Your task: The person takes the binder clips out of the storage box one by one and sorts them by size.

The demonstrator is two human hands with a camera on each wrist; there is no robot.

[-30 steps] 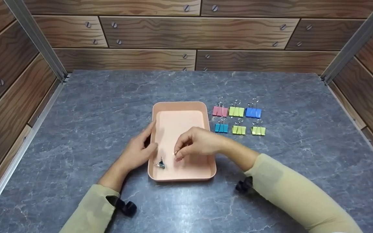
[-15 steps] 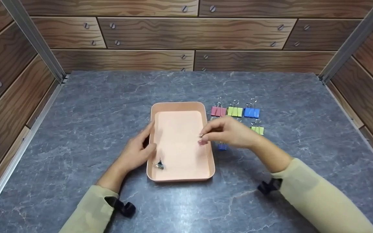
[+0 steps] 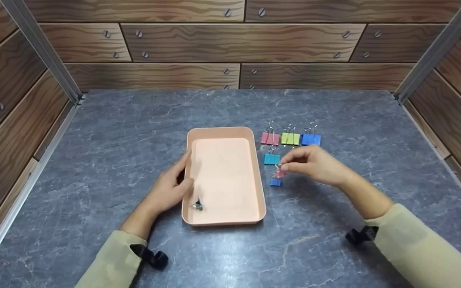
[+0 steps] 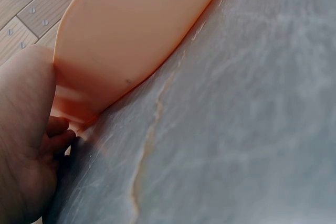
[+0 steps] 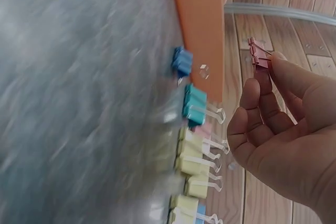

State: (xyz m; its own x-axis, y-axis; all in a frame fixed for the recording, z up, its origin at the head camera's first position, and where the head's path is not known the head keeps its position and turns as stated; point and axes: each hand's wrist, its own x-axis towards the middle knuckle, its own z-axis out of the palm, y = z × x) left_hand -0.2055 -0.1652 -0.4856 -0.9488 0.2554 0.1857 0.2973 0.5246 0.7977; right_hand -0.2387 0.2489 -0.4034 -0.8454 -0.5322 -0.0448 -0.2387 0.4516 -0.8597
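Observation:
My right hand (image 3: 320,166) pinches a small pink binder clip (image 5: 259,53) by its wire handle, thumb against fingertips. In the head view this clip hangs just right of the peach tray (image 3: 224,223), above a small blue binder clip (image 3: 275,183) and below a teal one (image 3: 271,159). My left hand (image 3: 170,188) holds the tray's left wall, its thumb over the rim and its fingers along the outside. In the left wrist view the curled fingers (image 4: 59,135) show low beside the tray wall. A small dark binder clip (image 3: 197,205) lies in the tray's lower left corner.
Behind my right hand stands a row of larger binder clips: pink (image 3: 270,139), yellow-green (image 3: 290,139) and blue (image 3: 311,139). More yellow-green clips (image 5: 197,187) show in the right wrist view, hidden by my hand from the head view. Wood-patterned panels (image 3: 242,42) enclose the table.
My right hand has moved right, out from over the tray, carrying the pink binder clip to beside the teal and blue clips. My left hand stays on the tray wall.

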